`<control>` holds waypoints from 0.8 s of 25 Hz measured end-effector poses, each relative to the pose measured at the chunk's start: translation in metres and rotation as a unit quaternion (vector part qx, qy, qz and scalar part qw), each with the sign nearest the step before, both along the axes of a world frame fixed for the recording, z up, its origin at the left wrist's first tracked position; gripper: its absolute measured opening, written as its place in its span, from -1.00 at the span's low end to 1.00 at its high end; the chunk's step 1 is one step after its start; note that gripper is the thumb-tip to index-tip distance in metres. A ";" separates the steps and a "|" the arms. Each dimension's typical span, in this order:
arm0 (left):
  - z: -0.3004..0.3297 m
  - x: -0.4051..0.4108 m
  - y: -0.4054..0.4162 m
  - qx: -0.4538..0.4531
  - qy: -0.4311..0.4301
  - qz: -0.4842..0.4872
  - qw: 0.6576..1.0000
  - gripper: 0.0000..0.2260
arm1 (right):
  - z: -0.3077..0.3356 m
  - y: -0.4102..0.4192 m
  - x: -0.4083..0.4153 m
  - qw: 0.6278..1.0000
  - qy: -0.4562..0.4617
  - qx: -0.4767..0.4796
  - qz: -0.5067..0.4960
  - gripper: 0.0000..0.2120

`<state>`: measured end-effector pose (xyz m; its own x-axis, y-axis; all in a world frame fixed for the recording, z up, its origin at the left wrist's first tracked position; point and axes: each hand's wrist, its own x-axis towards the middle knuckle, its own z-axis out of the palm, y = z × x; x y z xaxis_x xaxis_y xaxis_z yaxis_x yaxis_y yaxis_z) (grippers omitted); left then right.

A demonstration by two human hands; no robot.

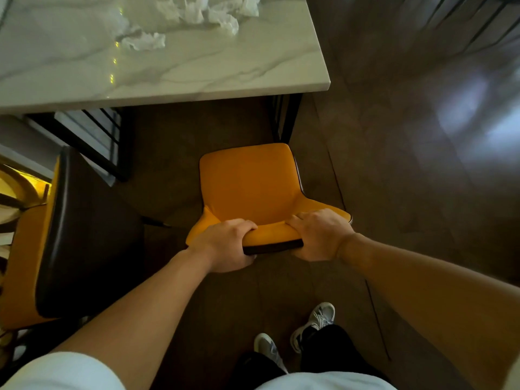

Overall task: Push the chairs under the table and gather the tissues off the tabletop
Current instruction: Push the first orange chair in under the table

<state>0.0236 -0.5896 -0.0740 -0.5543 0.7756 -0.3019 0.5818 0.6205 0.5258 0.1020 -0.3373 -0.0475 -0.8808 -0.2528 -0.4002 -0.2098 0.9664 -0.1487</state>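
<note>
Gripping the top edge of an orange padded chair with a dark back shell [250, 190], a person's left hand [225, 244] and right hand [319, 235] curl their fingers over its backrest. The chair stands just short of the white marble-patterned table [197, 68], its seat not yet under the tabletop. Crumpled white tissues [197, 15] lie on the table's far side. A second orange-and-dark chair [64, 235] stands left of the first.

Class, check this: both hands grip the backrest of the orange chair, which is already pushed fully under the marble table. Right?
Not quite. The head view shows both hands, left hand and right hand, gripping the orange chair, but its seat stands clear of the marble table.
</note>
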 end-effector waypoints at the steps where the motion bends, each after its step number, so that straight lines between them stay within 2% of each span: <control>1: -0.001 -0.003 0.001 -0.001 -0.002 0.000 1.000 -0.47 | -0.001 0.001 -0.002 1.000 0.005 -0.001 0.000 -0.45; 20: 0.002 -0.070 0.018 0.016 -0.009 -0.015 1.000 -0.55 | -0.008 0.020 -0.067 0.998 0.054 -0.012 0.004 -0.48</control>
<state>-0.0459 -0.5721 -0.0722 -0.5255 0.8010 -0.2869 0.5896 0.5859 0.5559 0.0353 -0.3175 -0.0558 -0.9162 -0.2681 -0.2978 -0.2334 0.9612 -0.1472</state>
